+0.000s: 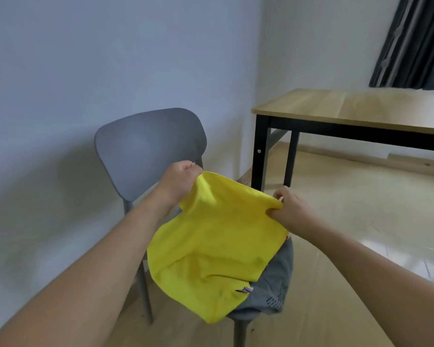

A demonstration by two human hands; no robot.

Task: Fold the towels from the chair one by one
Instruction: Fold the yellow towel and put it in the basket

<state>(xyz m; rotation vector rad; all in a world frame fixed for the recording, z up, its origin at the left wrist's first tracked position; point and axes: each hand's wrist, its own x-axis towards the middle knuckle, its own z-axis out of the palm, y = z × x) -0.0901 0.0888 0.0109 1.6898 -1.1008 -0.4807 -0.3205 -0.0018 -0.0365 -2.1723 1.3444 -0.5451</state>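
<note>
Yellow towel (216,246) held up over the gray chair (148,149), top edge stretched between two hands. Left hand (178,181) pinching the far left corner with curled fingers. Right hand (290,209) pinching the right corner, thumb and fingers closed on the cloth. Bottom of the towel hanging down onto the seat. Gray towel (273,284) lying bunched on the seat, partly under the yellow one. Wooden table (348,108) standing off to the right, by the wall.

The yellow towel (216,244) hides most of the chair (148,149) seat and the grey towel (273,289).
</note>
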